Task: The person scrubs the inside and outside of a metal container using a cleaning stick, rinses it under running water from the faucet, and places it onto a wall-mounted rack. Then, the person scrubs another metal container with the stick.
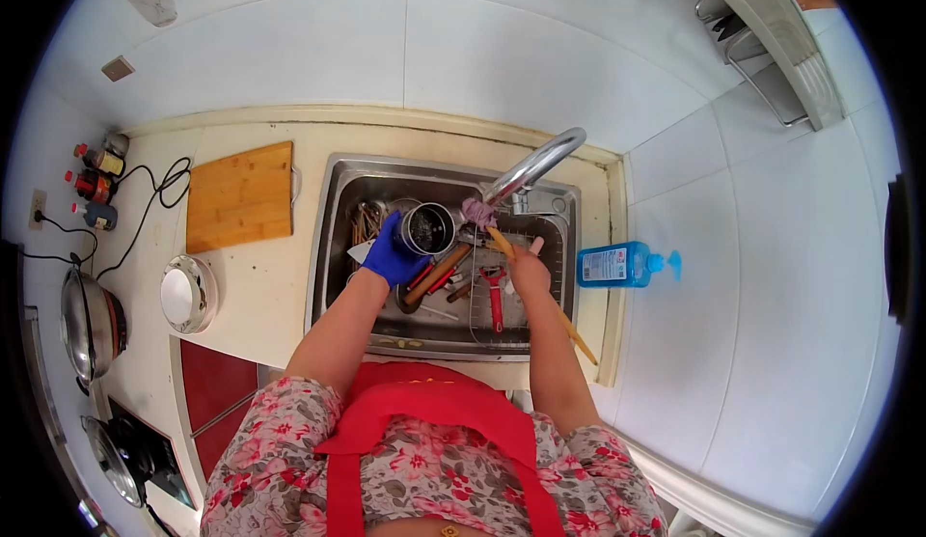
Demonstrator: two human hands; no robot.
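Observation:
My left hand (391, 255), in a blue glove, grips a round metal cup (427, 229) with its dark inside facing up, over the sink (333, 165). My right hand (530, 272), bare, is closed around a long wooden stick (573, 332). A bunched pinkish-purple cloth (477, 212) shows by the stick's upper end; whether it is fixed there I cannot tell. Below the faucet (540, 163), a red peeler (495, 298) lies on a wire rack (482, 334). Wooden-handled utensils (434, 275) lie in the basin, and thin sticks like chopsticks (367, 220) are left of the cup.
Right of the sink is a blue liquid bottle (613, 265). On the left counter are a wooden cutting board (239, 197), a stack of bowls (188, 294), bottles (94, 186), a black cord (149, 211) and a lidded pan (89, 325). A rack (767, 40) hangs upper right.

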